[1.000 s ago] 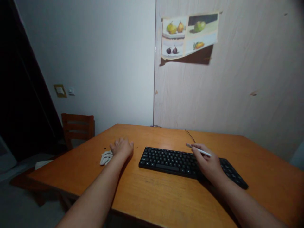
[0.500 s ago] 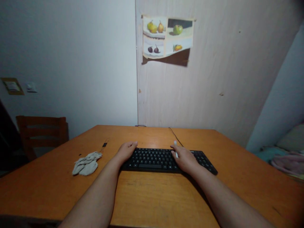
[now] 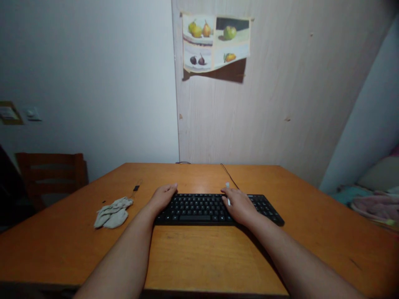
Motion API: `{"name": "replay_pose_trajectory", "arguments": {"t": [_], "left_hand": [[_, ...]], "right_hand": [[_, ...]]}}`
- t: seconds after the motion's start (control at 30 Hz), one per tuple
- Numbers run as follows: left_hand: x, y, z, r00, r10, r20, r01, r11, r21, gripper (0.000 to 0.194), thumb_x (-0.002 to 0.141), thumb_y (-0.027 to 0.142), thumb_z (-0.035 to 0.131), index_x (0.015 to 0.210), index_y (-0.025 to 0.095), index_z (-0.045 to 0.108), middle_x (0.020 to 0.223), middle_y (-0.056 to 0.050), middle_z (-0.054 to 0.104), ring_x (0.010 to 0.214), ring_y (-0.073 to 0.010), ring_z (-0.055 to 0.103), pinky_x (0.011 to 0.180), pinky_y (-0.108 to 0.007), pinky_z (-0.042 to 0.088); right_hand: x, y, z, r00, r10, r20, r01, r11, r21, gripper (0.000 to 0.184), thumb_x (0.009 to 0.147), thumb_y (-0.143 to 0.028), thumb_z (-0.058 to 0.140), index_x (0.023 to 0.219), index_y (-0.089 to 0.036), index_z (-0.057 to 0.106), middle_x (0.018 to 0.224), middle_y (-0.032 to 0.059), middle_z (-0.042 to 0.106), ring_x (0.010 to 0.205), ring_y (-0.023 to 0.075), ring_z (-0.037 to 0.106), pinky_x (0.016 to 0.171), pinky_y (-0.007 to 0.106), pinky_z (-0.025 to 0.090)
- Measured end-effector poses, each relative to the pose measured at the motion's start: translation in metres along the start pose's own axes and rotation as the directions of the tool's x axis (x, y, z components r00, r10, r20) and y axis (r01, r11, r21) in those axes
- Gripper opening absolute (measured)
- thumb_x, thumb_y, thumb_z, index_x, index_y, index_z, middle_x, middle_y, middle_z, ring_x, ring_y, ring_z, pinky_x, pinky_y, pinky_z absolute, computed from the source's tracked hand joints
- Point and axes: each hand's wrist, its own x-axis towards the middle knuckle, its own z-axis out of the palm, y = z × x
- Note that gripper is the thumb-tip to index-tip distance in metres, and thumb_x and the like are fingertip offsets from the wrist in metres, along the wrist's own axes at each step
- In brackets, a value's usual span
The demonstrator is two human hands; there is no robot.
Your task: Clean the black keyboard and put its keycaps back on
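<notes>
A black keyboard (image 3: 205,207) lies across the middle of an orange wooden table (image 3: 199,257). My left hand (image 3: 162,197) rests on the keyboard's left end, fingers curled over its edge. My right hand (image 3: 238,205) lies on the keys right of centre and is closed round a thin white pen (image 3: 227,193), whose tip sticks out toward the wall. A crumpled grey cloth (image 3: 112,212) lies on the table to the left of my left hand, apart from it.
A thin black cable (image 3: 229,174) runs from the keyboard to the wall. A small dark scrap (image 3: 136,188) lies near the cloth. A wooden chair (image 3: 50,174) stands at the left. A fruit poster (image 3: 215,41) hangs on the wall. Bedding (image 3: 370,203) shows at the right.
My left hand left the cloth and moved right onto the keyboard's left end. My right hand turned the pen to point away. The view swung right, then steadied.
</notes>
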Motion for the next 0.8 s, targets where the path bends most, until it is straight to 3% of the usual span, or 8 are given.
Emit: {"name": "replay_pose_trajectory", "arguments": {"t": [0.23, 0.37, 0.5, 0.6, 0.7, 0.8], "left_hand": [[-0.002, 0.000, -0.006, 0.999, -0.046, -0.021, 0.045, 0.998, -0.044, 0.061, 0.075, 0.077, 0.050, 0.069, 0.018, 0.066, 0.069, -0.003, 0.066, 0.071, -0.0224, 0.059, 0.066, -0.030, 0.042], [-0.004, -0.003, -0.008, 0.994, -0.097, -0.048, 0.091, 0.990, -0.106, 0.068, 0.075, 0.081, 0.049, 0.078, 0.016, 0.068, 0.078, -0.008, 0.072, 0.074, -0.0235, 0.064, 0.070, -0.032, 0.046], [-0.004, -0.010, -0.009, 0.973, -0.202, -0.115, 0.166, 0.950, -0.266, 0.075, 0.073, 0.084, 0.050, 0.085, 0.013, 0.070, 0.084, -0.013, 0.075, 0.078, -0.0255, 0.068, 0.075, -0.035, 0.049], [-0.002, -0.014, -0.009, 0.963, -0.225, -0.148, 0.179, 0.945, -0.273, 0.081, 0.075, 0.086, 0.041, 0.088, 0.012, 0.070, 0.082, -0.015, 0.075, 0.077, -0.0259, 0.069, 0.074, -0.036, 0.050], [-0.001, -0.015, -0.009, 0.960, -0.220, -0.175, 0.174, 0.953, -0.247, 0.081, 0.075, 0.087, 0.040, 0.086, 0.012, 0.070, 0.081, -0.015, 0.075, 0.077, -0.0267, 0.069, 0.075, -0.037, 0.049], [0.000, -0.012, -0.009, 0.960, -0.215, -0.176, 0.176, 0.960, -0.217, 0.078, 0.075, 0.085, 0.043, 0.082, 0.013, 0.071, 0.078, -0.014, 0.075, 0.079, -0.0276, 0.069, 0.078, -0.038, 0.049]], "right_hand": [[-0.001, 0.001, -0.001, 0.999, 0.034, -0.035, -0.032, 0.997, 0.072, 0.045, 0.101, -0.036, 0.039, 0.136, -0.016, 0.057, 0.129, 0.0162, 0.066, 0.117, 0.0284, 0.061, 0.099, 0.039, 0.042], [0.002, 0.009, -0.002, 0.980, 0.101, -0.172, -0.078, 0.988, 0.135, 0.049, 0.101, -0.040, 0.037, 0.138, -0.014, 0.056, 0.131, 0.0178, 0.063, 0.115, 0.0295, 0.060, 0.099, 0.041, 0.042], [0.003, 0.014, -0.005, 0.938, 0.149, -0.314, -0.073, 0.968, 0.242, 0.048, 0.100, -0.043, 0.036, 0.129, -0.016, 0.064, 0.117, 0.0165, 0.069, 0.110, 0.0295, 0.062, 0.095, 0.040, 0.045], [0.002, 0.014, -0.006, 0.921, 0.153, -0.359, -0.013, 0.932, 0.363, 0.042, 0.098, -0.041, 0.039, 0.118, -0.018, 0.067, 0.113, 0.0138, 0.070, 0.107, 0.0276, 0.064, 0.091, 0.038, 0.046], [0.002, 0.011, -0.006, 0.909, 0.225, -0.352, -0.033, 0.879, 0.476, 0.032, 0.093, -0.040, 0.045, 0.107, -0.020, 0.065, 0.096, 0.0089, 0.072, 0.087, 0.0243, 0.066, 0.075, 0.034, 0.046], [0.003, 0.011, -0.007, 0.895, 0.288, -0.342, -0.031, 0.803, 0.595, 0.022, 0.088, -0.040, 0.052, 0.090, -0.021, 0.061, 0.074, 0.0019, 0.064, 0.067, 0.0196, 0.059, 0.062, 0.029, 0.040]]}}
